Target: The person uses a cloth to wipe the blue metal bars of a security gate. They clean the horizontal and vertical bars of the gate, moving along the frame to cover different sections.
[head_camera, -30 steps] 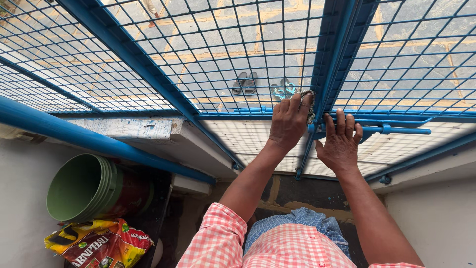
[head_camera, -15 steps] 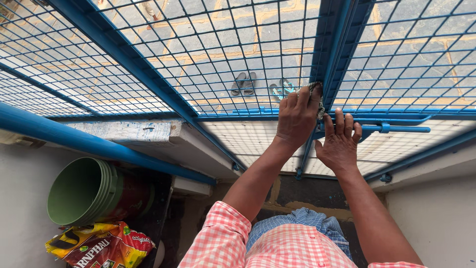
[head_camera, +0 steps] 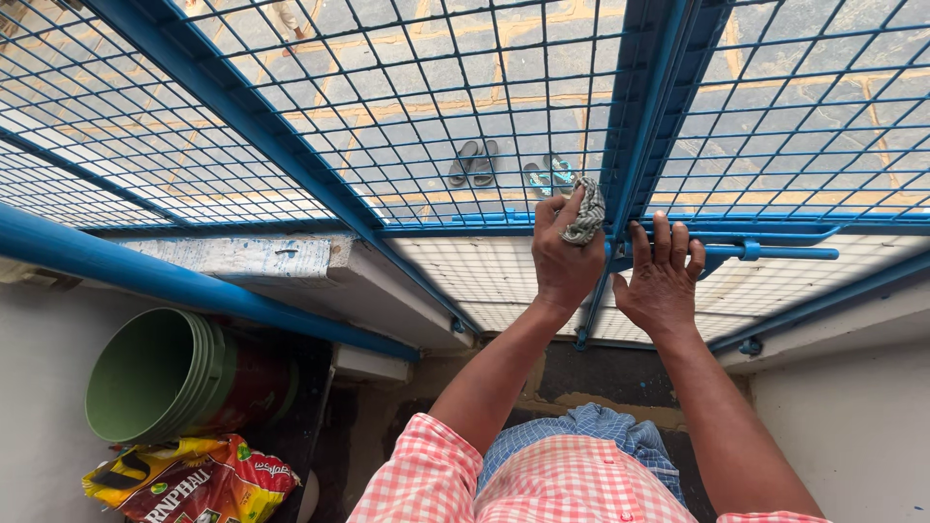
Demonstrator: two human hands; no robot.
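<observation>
Grey knotted cloth [head_camera: 584,215] sits bunched in the left hand [head_camera: 564,254], fingers curled tight around it, thumb side pressed toward the blue upright post [head_camera: 630,145] of the mesh grille. Half a second ago the same hand was higher, with the cloth wedged against the post at knuckle level — now it has dropped a little and rolled outward, so more of the wad shows above the fingers. One stroke along the post looks finished; the cloth has come slightly off the metal, just beside it rather than pressed on.

Right hand [head_camera: 662,281] — open, fingers spread, palm flat against the lower frame beside the horizontal bolt bar [head_camera: 775,253]. It holds nothing. Its place has hardly shifted across the last second, so it reads as a brace while the other hand wipes.

Outward: blue wire mesh panels [head_camera: 387,107] on both sides of the post, paved ground below seen through them, two pairs of sandals [head_camera: 504,170] lying on that paving. Thick blue pipe [head_camera: 184,281] slants across the left. Under it, a stack of green buckets [head_camera: 165,383] tipped on its side, and a red-and-yellow printed bag [head_camera: 194,479] just beside them. Pink checked sleeves [head_camera: 426,465] at the bottom edge.

Judgement: wiping of the post is partway, lower frame likely untouched.
</observation>
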